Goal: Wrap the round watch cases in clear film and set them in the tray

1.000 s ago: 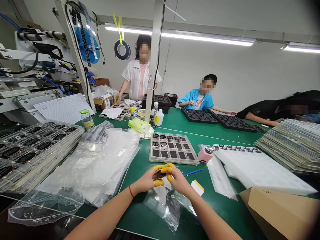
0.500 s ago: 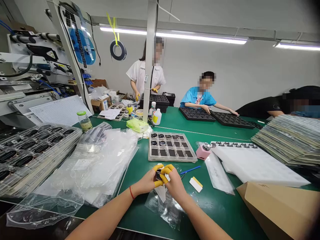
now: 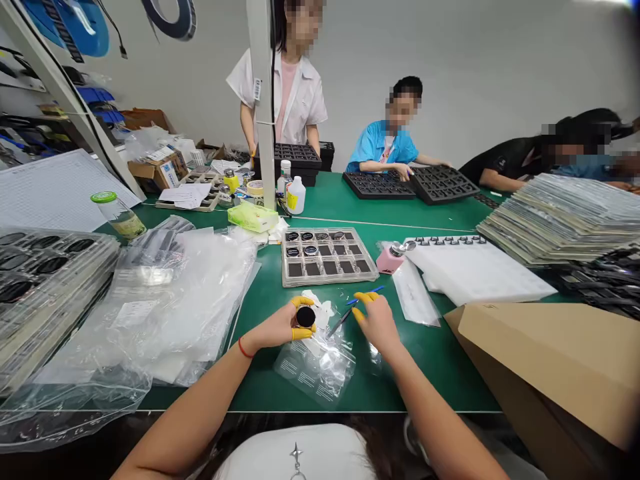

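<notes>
My left hand point(image 3: 270, 328) is shut on a round black disc-shaped part point(image 3: 305, 317), pinching its rim between yellow finger cots. My right hand point(image 3: 377, 321) stands apart from it, fingers spread and also capped in yellow, holding nothing. Its fingertips are close to a blue-handled tool point(image 3: 367, 295). A slim dark tool point(image 3: 340, 323) lies just left of that hand. Under both hands is a transparent printed plastic bag point(image 3: 315, 367), with white paper scraps point(image 3: 315, 310) beside the disc.
Just ahead stands a grey tray point(image 3: 325, 257) holding round black parts. To the right are a pink dispenser bottle point(image 3: 390, 259), white foam sheet point(image 3: 475, 270), stacked trays point(image 3: 560, 220) and a cardboard box point(image 3: 545, 360). Plastic bags point(image 3: 175, 300) lie left; co-workers sit and stand beyond.
My right hand has come off the black disc and moved right toward the blue tool. My left hand keeps the disc. The view has tilted down, and everything sits higher in the frame.
</notes>
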`<state>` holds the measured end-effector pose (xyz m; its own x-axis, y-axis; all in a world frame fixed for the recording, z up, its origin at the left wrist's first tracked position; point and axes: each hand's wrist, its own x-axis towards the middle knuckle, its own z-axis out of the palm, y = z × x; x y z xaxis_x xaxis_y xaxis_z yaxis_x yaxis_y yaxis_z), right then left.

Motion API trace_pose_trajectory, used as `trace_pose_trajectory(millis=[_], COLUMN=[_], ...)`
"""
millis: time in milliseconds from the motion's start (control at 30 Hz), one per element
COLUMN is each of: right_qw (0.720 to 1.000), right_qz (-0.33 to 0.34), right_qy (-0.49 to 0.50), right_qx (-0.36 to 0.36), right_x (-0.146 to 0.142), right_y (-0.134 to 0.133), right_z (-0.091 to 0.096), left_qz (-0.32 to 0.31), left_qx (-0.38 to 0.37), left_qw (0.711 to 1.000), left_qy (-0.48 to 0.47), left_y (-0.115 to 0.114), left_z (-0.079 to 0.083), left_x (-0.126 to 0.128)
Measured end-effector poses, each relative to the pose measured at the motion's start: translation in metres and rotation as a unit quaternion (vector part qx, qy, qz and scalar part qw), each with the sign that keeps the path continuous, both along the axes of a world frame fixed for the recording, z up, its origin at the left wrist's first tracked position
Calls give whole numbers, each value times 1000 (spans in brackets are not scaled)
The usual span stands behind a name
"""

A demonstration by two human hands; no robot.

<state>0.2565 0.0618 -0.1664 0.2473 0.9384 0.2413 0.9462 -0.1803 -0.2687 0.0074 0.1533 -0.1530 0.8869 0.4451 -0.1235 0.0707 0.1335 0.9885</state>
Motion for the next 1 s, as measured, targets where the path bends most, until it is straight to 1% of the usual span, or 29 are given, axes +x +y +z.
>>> trace_pose_trajectory(millis=[67, 133, 233, 300, 333, 400, 433, 467, 500, 533, 567, 600, 633, 667, 700, 767, 833, 933, 1000], right_qw=[997, 992, 988, 988, 988, 990, 992, 995, 996, 995, 989, 981, 971, 964, 959, 958, 963, 968, 971], right_qz=[65, 112, 138, 145, 145, 138, 123, 93, 50, -13, -87, -153, -204, -236, -251, -246, -227, -214, -201], right_qy=[25, 46, 49, 45, 42, 36, 28, 15, -3, -26, -51, -75, -99, -118, -131, -141, -136, -130, -125], right_qx=[-10, -27, -37, -36, -32, -13, 9, 37, 68, 95, 107, 98, 72, 40, 10, -31, -40, -32, -18], right_x=[-20, -41, -64, -69, -65, -46, -30, -11, 10, 32, 53, 73, 91, 105, 116, 128, 131, 126, 109], right_y=[21, 45, 74, 84, 85, 84, 82, 79, 77, 75, 75, 75, 77, 80, 84, 92, 97, 96, 89], right_z=[7, 7, -4, -9, -8, 4, 15, 27, 40, 54, 66, 75, 82, 86, 87, 82, 77, 75, 77], left_qz=[0, 15, 38, 55, 68, 100, 113, 122, 128, 130, 128, 124, 120, 116, 113, 114, 122, 140, 153], left_qx=[1, 12, 25, 29, 30, 32, 33, 34, 37, 39, 39, 37, 31, 26, 21, 17, 19, 43, 57], left_qw=[1000, 1000, 998, 997, 996, 994, 992, 991, 990, 989, 989, 990, 990, 991, 992, 992, 991, 988, 986], left_qy=[9, 19, 34, 42, 43, 44, 47, 50, 55, 59, 61, 62, 61, 60, 58, 55, 51, 48, 44], left_y=[2, 3, 4, 6, 6, 8, 9, 10, 11, 11, 11, 11, 11, 10, 9, 8, 8, 10, 10], left_z=[-1, 0, 3, 5, 5, 6, 6, 5, 5, 4, 3, 3, 2, 1, 0, -2, -3, -4, -4], left_x=[1, 1, 3, 3, 4, 4, 3, 3, 3, 2, 2, 2, 2, 2, 3, 4, 4, 4, 5])
